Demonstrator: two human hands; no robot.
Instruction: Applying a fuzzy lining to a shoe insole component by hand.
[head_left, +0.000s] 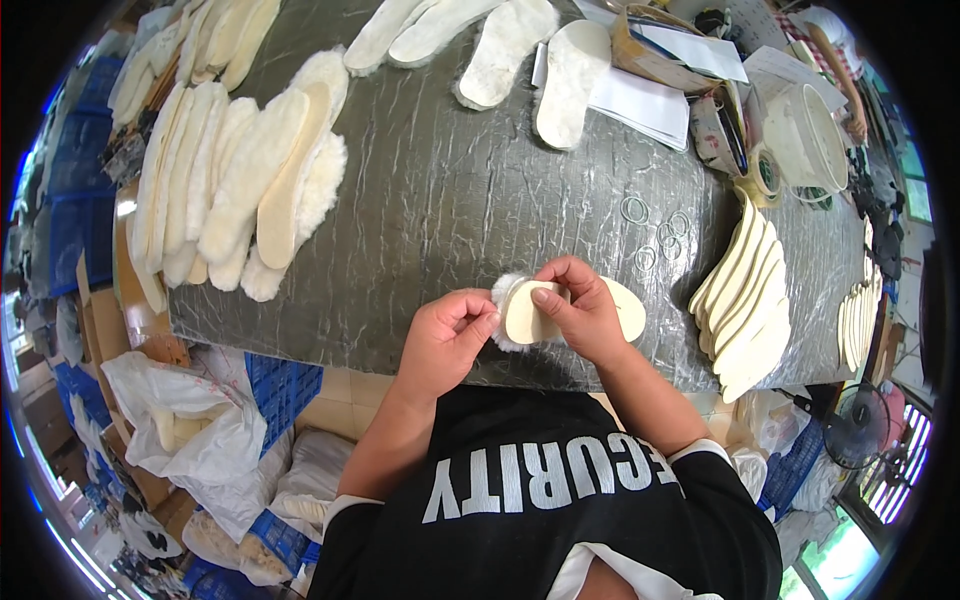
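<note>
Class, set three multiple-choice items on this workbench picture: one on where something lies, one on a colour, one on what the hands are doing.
1. Where is the fanned stack of flat cream insoles?
A. at the person's right
B. at the person's left
C. on the floor

2. What colour is the table cover?
A. red
B. dark grey
C. yellow

3. How is the fleece insole held?
A. lying untouched
B. in the left hand only
C. between both hands

Answers: 1 A, the stack lies on the table's right part. 2 B, the wrinkled sheet is dark grey. 3 C, the left hand and the right hand both grip it.
</note>
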